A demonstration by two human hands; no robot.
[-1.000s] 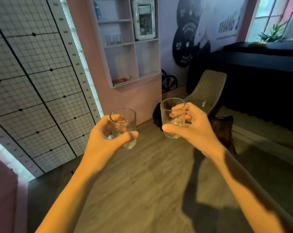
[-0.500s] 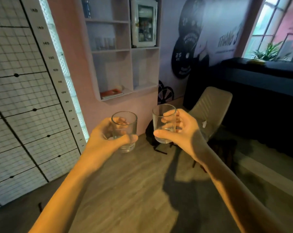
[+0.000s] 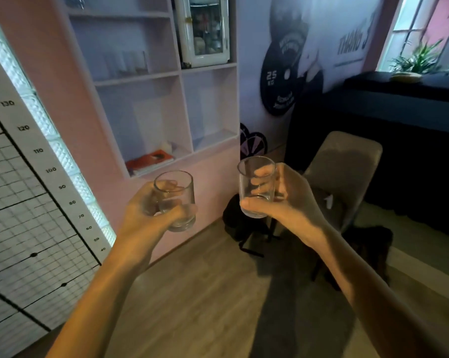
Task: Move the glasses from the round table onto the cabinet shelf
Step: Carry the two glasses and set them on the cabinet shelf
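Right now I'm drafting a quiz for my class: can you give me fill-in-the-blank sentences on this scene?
1. Each hand holds one clear drinking ____.
2. The left hand has its grip on the short clear tumbler; the right hand holds the ____ clear tumbler.
3. An orange book lies in the pale cabinet's ____ left compartment.
4. The grey padded chair stands on the person's ____ side.

Missing words: glass; taller; bottom; right
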